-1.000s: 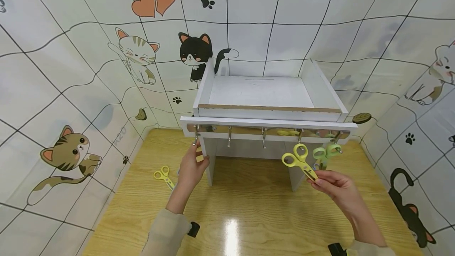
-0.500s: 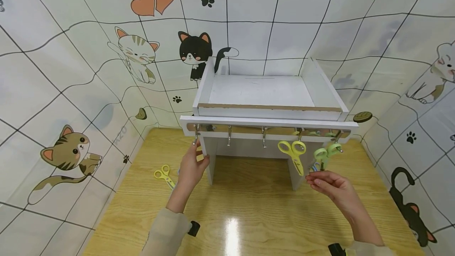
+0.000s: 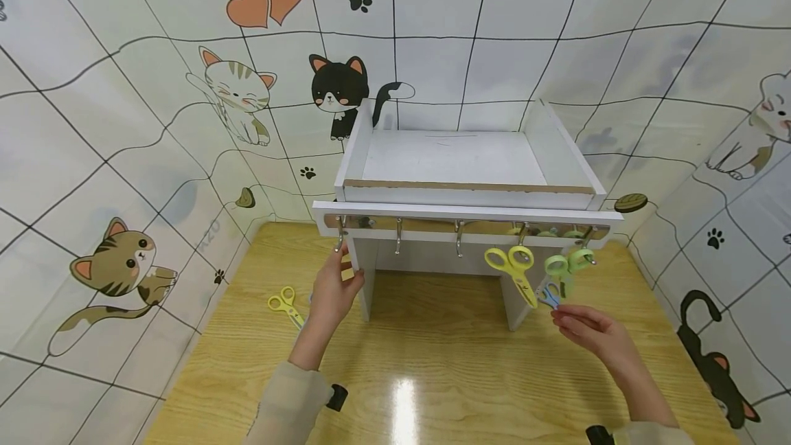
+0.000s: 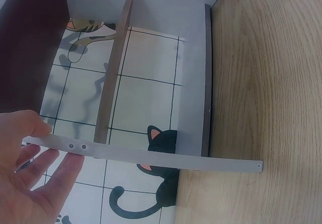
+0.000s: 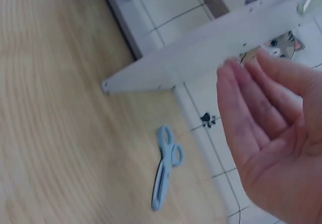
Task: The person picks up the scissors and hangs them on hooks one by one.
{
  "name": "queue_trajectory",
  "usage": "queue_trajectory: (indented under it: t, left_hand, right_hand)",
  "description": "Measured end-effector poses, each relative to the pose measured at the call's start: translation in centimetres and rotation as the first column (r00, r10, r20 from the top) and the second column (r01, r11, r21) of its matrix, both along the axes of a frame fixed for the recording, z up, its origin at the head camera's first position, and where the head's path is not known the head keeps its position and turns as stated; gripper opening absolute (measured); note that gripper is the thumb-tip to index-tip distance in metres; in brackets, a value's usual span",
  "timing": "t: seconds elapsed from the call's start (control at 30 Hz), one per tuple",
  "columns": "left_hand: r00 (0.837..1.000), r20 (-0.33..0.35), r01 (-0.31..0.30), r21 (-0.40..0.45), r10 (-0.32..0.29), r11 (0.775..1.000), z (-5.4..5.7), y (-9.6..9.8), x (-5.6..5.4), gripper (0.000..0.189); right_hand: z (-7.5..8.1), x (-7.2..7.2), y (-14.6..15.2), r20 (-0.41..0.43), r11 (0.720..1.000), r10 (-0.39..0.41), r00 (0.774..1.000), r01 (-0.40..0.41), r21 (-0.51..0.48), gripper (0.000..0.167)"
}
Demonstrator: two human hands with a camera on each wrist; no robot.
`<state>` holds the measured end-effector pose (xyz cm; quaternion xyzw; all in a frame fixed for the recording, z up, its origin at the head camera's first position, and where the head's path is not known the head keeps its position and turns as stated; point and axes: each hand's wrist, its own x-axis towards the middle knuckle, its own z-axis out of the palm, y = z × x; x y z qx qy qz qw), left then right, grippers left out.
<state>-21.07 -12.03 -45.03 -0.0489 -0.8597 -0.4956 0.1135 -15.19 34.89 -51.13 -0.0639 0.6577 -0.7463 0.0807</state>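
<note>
My left hand (image 3: 334,294) grips the left side panel (image 4: 151,157) of a white shelf, thumb on one face and fingers on the other. Yellow scissors (image 3: 516,272) hang blades-down by a handle loop from a hook under the shelf's front rail. Just to the right and below them is my right hand (image 3: 593,335), fingers loosely bent and holding nothing. Green scissors (image 3: 559,266) hang from the far-right hook. Light-blue scissors (image 5: 166,168) lie on the table beyond my right hand, overlapped by its fingertips in the head view.
Three bare hooks (image 3: 398,237) line the left and middle of the rail (image 3: 426,226). Another yellow pair of scissors (image 3: 284,304) lies on the wooden table (image 3: 432,362), left of my left hand. A cat-patterned wall covering (image 3: 432,5) stands behind and at both sides.
My right hand has let go of the yellow scissors, which have swung down to hang from the hook. It has drawn slightly right and down. The left hand has stayed in place.
</note>
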Motion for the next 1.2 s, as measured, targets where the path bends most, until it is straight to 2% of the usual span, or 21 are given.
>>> queue_trajectory:
  t: [0.1, 0.17, 0.23, 0.3, 0.33, 0.43, 0.57, 0.67, 0.8, 1.0, 1.1, 1.2]
  left_hand:
    - [1.0, -0.003, 0.0, -0.003, 0.0, 1.0, 0.0, 0.0, 0.0, 0.05]
    - [1.0, -0.006, -0.001, -0.005, 0.001, 1.0, 0.0, -0.1, 0.0, 0.05]
    - [1.0, -0.007, -0.001, -0.005, 0.001, 1.0, 0.0, -0.1, 0.0, 0.051]
    - [1.0, -0.007, 0.0, -0.002, 0.0, 1.0, 0.0, -0.1, 0.0, 0.051]
    - [1.0, -0.004, 0.0, 0.0, 0.0, 1.0, -0.1, -0.1, -0.1, 0.052]
    - [1.0, 0.003, 0.0, -0.002, 0.0, 1.0, -0.2, -0.1, -0.1, 0.052]
    - [1.0, -0.001, -0.001, -0.011, 0.001, 1.0, -0.2, -0.1, -0.1, 0.053]
    - [1.0, -0.006, -0.002, -0.014, 0.001, 1.0, -0.2, -0.2, -0.1, 0.053]
    - [1.0, 0.001, -0.004, -0.009, 0.004, 1.0, -0.2, -0.1, -0.1, 0.054]
    - [1.0, 0.0, -0.009, -0.029, 0.009, 1.0, -0.2, 0.0, 0.0, 0.052]
    - [1.0, -0.008, -0.01, -0.037, 0.01, 0.999, -0.2, 0.1, 0.0, 0.053]
    - [1.0, -0.005, -0.015, -0.038, 0.015, 0.999, -0.1, 0.1, 0.0, 0.054]
  right_hand:
    - [-0.4, 0.0, 0.7, 0.048, 0.993, -0.092, 0.995, 0.088, 0.08, 0.03]
    - [-0.7, -0.1, 1.1, 0.083, 0.978, -0.155, 0.984, 0.141, 0.157, 0.029]
    - [-1.0, -0.2, 1.5, 0.105, 0.948, -0.205, 0.973, 0.171, 0.27, 0.024]
    - [-1.3, -0.4, 1.8, 0.123, 0.896, -0.244, 0.962, 0.175, 0.408, 0.023]
    - [-1.5, -0.5, 1.9, 0.123, 0.862, -0.259, 0.958, 0.171, 0.478, 0.029]
    - [-2.1, -1.1, 2.3, 0.087, 0.713, -0.276, 0.957, 0.143, 0.687, 0.053]
    - [-3.0, -2.0, 2.7, 0.054, 0.524, -0.271, 0.961, 0.1, 0.846, 0.053]
    - [-3.5, -2.5, 2.7, 0.09, 0.452, -0.248, 0.964, 0.033, 0.891, 0.055]
    - [-3.9, -3.1, 2.5, 0.134, 0.382, -0.216, 0.967, -0.042, 0.923, 0.055]
    - [-3.9, -4.0, 2.0, 0.106, 0.249, -0.218, 0.97, -0.05, 0.967, 0.039]
    - [-3.8, -4.3, 1.8, 0.113, 0.211, -0.229, 0.967, -0.064, 0.975, 0.032]
    - [-3.8, -4.5, 1.7, 0.128, 0.205, -0.244, 0.961, -0.078, 0.976, 0.028]
